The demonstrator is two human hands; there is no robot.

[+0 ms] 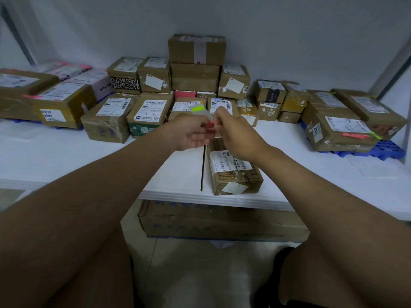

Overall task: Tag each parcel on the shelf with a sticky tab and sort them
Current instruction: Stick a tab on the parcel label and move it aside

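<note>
Both hands meet above the white shelf (169,174). My left hand (193,133) holds a clear sheet of sticky tabs (200,111) with a green tab at its top. My right hand (233,132) pinches a pink tab (210,125) at that sheet. Under my right wrist a small brown parcel (235,174) with white labels lies near the shelf's front edge. Many brown parcels (195,70) are stacked along the back wall.
Pink-tagged parcels (55,101) lie at the left on a blue pallet. More parcels (342,130) with pink and green tabs sit at the right on a blue pallet (387,150). A long carton (213,221) lies under the shelf. My knees fill the bottom corners.
</note>
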